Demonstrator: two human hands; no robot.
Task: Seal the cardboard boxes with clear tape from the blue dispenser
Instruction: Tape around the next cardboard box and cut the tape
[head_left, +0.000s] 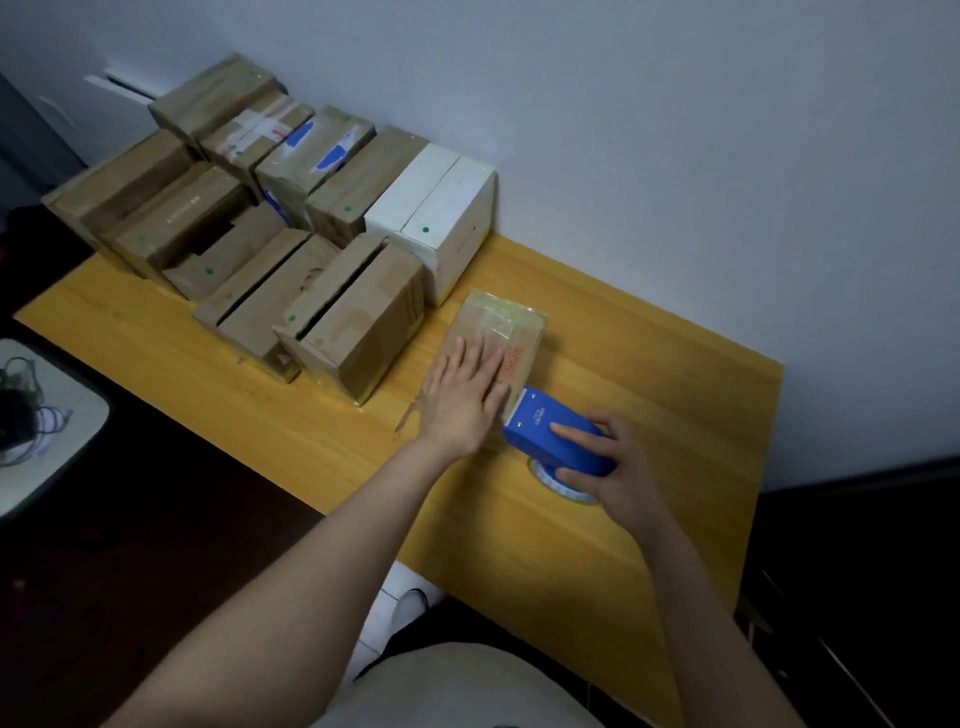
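A small cardboard box (511, 332) with red print and shiny clear tape over its far end lies on the yellow wooden table (649, 374). My left hand (465, 397) presses flat on its top with straight fingers. My right hand (615, 467) grips the blue tape dispenser (553, 434), whose nose meets the box's near end. The clear tape roll (558, 486) shows under the dispenser, by my thumb.
Several brown cardboard boxes (353, 317) stand packed in rows at the table's left and back, some with open slits, plus a white box (441, 218) against the wall. A grey surface with cables (36, 415) sits at far left. Bare tabletop extends to the right.
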